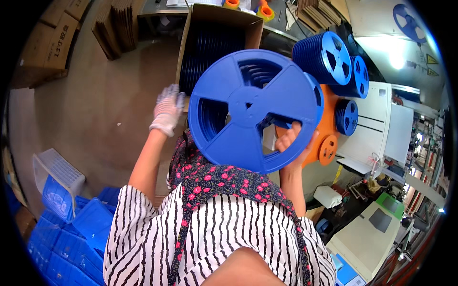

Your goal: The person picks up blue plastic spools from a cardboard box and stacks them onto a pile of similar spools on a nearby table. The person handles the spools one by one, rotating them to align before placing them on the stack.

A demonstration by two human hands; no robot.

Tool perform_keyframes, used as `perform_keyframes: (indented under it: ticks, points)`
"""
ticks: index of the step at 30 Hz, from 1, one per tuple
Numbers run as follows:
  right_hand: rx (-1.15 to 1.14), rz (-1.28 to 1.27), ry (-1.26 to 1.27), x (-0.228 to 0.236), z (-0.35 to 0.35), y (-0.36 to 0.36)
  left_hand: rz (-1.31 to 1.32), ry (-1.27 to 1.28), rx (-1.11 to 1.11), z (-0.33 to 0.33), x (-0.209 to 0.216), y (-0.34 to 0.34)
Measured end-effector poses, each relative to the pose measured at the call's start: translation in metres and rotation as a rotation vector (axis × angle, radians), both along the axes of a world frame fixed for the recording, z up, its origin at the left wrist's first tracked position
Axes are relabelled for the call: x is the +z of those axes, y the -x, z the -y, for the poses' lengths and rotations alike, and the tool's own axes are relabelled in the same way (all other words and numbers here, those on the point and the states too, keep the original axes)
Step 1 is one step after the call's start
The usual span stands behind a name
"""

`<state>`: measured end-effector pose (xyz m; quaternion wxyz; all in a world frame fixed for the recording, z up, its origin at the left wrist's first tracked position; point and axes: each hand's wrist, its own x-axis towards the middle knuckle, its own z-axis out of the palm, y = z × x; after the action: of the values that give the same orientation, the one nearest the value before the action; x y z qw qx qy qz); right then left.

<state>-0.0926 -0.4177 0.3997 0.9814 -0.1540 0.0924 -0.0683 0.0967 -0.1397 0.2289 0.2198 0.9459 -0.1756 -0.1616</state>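
A stack of large blue plastic reels is held up in front of my body, its round spoked face toward me. My right hand, bare, grips the stack at its lower right, with fingers showing through one of the cut-outs. My left hand, in a white glove, is off to the left of the reels, fingers stretched out and holding nothing. It is close to the lower left corner of an open cardboard carton, in which rows of dark blue reels stand on edge.
To the right, more blue reel stacks and a small orange reel are by an orange surface. Orange tape rolls lie on the far bench. Flattened cartons lean at far left; blue crates fill the lower left.
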Motion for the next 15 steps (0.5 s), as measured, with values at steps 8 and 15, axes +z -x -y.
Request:
perform_keyframes:
  ticks: [8,15]
  points:
    - [-0.060,0.068,-0.042,0.002,0.030,-0.015,0.236,0.431,-0.684,0.015,0.110,0.024]
    - [0.025,0.008,0.014,0.009,0.040,-0.029,0.231,0.396,-0.811,0.026,0.096,0.025]
